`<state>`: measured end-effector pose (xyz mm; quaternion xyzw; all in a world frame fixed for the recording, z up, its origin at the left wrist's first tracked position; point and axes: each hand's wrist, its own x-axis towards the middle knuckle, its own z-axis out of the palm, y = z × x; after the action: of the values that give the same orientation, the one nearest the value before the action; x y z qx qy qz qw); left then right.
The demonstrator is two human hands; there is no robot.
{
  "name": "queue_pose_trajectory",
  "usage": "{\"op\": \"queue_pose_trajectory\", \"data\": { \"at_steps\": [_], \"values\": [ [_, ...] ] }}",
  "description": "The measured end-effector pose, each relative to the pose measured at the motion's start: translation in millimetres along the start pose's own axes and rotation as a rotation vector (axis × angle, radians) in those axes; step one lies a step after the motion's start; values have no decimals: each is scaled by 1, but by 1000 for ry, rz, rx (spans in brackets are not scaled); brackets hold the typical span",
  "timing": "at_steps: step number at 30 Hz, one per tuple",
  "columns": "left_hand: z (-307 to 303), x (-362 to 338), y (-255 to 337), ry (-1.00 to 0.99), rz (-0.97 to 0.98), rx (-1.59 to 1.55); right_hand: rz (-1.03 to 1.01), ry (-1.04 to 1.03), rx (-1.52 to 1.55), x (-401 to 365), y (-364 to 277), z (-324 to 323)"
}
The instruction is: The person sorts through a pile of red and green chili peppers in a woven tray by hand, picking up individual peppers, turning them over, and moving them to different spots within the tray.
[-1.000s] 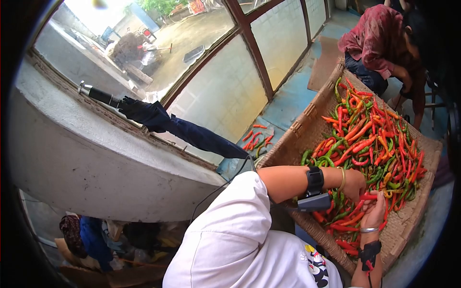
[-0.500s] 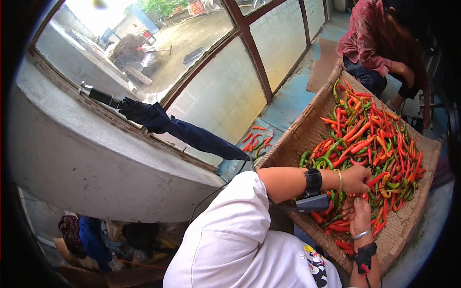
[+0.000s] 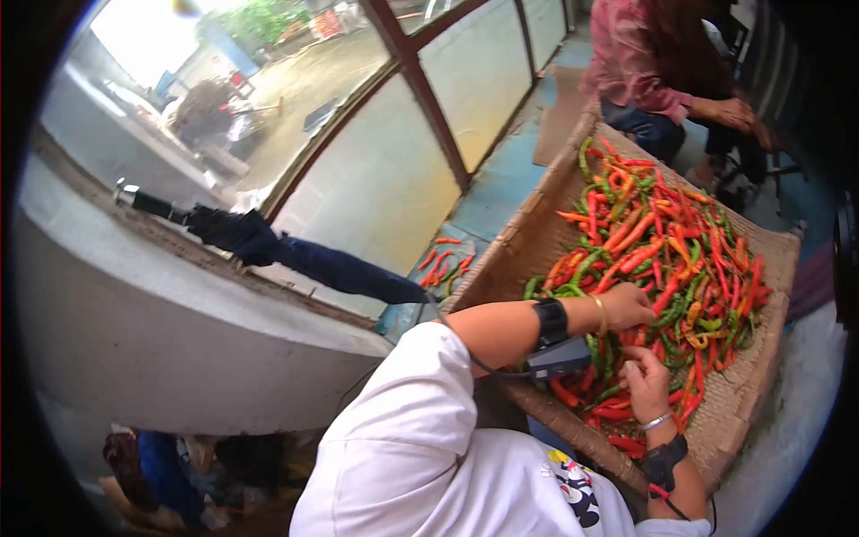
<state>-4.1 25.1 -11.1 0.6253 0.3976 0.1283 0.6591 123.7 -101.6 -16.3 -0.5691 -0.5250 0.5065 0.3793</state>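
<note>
Red, orange and green chili peppers (image 3: 644,242) lie heaped in a large woven basket (image 3: 769,358). My left hand (image 3: 629,306), with a gold bangle at its wrist, is over the middle of the heap. Its fingers are drawn together at the peppers, and what they pinch is hidden. Just below it, my right hand (image 3: 646,387), wearing a silver bangle, has its fingers loosely curled and a little apart over the peppers, nothing visible in them. A dark device (image 3: 559,358) hangs below my left wrist.
A person in a red patterned shirt (image 3: 635,63) sits beyond the basket's far edge. More peppers (image 3: 440,267) lie on the blue floor left of the basket. A folded dark umbrella (image 3: 331,268) leans along the sill by the window. A curved grey wall (image 3: 179,331) is at the left.
The view has shifted, moving the basket leftward in the picture. My hands have come slightly apart, and the red pepper near my left fingertips is no longer in them. The other person's hands are now raised together.
</note>
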Motion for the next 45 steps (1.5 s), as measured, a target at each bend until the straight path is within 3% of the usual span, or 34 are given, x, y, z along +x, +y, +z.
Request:
{"op": "queue_pose_trajectory", "data": {
  "at_steps": [4,6,8,9,10,12,14,16,18,19,21,25,27,30,37,43,45],
  "values": [
    [-23,7,3,-95,48,295,-183,-96,-316,-3,-3,0],
    [-27,2,15,-70,41,291,-204,-166,-352,-4,-7,1],
    [-28,0,28,0,75,132,-274,-151,-381,-5,-6,3],
    [-28,2,32,-17,91,-104,-265,-132,-378,-6,-6,3],
    [-29,3,36,-38,237,-334,-237,-141,-389,-7,-7,2],
    [-27,7,48,149,382,-602,-213,-142,-404,-3,-9,0],
    [-39,16,38,231,403,-526,-356,-109,-415,-4,-5,0],
    [-55,26,17,339,321,-167,-228,-147,-415,-7,-14,-1],
    [-65,24,0,439,240,120,-290,-140,-388,-7,-5,1],
    [-68,21,-3,434,230,119,-281,-141,-382,-7,-3,2],
    [-73,16,-8,482,305,894,-315,-192,-436,-7,-2,3],
    [-66,13,-10,376,344,1113,-317,-239,-474,-8,-1,3],
    [-57,10,-7,341,264,1304,-297,-300,-497,-8,3,4],
    [-50,13,-8,342,221,1363,-324,-387,-584,-5,17,6],
    [-54,17,-14,386,278,1361,-350,-315,-688,-9,7,4],
    [-50,10,-4,220,74,1335,-501,-216,-817,-8,1,1],
    [-44,6,-8,423,316,1425,-528,-213,-836,-10,0,-1]
  ]
}}
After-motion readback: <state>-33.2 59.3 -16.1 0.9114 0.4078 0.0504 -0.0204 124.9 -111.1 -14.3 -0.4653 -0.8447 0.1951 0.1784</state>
